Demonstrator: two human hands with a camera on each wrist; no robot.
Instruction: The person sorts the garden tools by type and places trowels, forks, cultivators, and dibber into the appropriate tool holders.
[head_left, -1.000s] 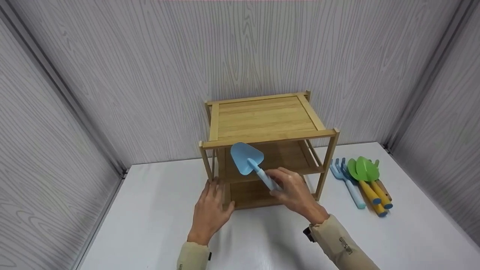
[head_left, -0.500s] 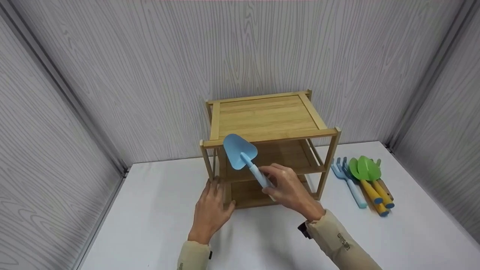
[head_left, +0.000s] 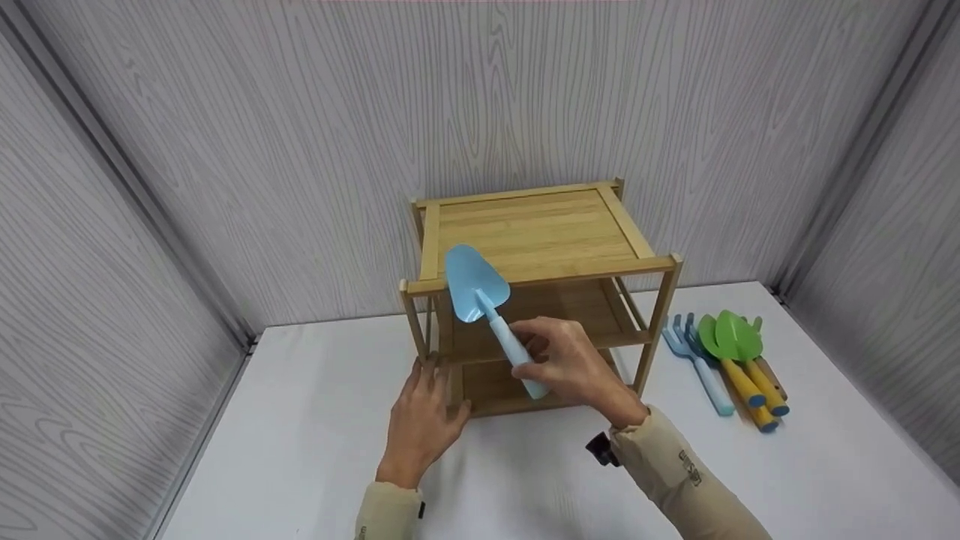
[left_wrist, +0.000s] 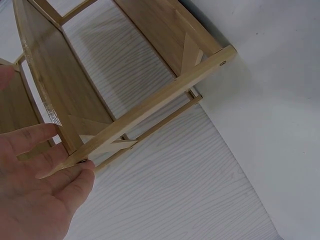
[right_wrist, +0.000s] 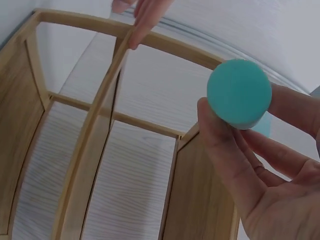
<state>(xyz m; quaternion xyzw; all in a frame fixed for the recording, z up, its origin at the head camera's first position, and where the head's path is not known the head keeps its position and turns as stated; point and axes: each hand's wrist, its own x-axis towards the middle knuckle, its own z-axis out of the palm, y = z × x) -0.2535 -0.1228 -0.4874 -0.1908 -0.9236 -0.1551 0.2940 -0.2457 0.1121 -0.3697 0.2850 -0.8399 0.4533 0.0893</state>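
Note:
In the head view a three-tier wooden shelf [head_left: 536, 232] stands against the back wall. My left hand [head_left: 424, 420] holds its front left post at the middle tier; in the left wrist view the fingers [left_wrist: 75, 182] lie on both sides of the post [left_wrist: 145, 112]. My right hand [head_left: 566, 364] pinches the handle of a light blue hand trowel [head_left: 469, 277] between thumb and fingers. The blade points up and away to the left, overlapping the top tier's front edge in this view. The right wrist view shows the round turquoise end of the trowel's handle [right_wrist: 239, 92] toward the camera.
Right of the shelf, several garden tools lie in a pile on the white table [head_left: 315, 420]: a light blue hand fork [head_left: 701, 367] and green trowels [head_left: 731, 337] with yellow handles. Grey wood-patterned panels [head_left: 300, 150] enclose the back and both sides.
My right hand has raised the trowel and shifted it a little left, from in front of the middle tier up to the top tier's front edge. My left hand stays on the post.

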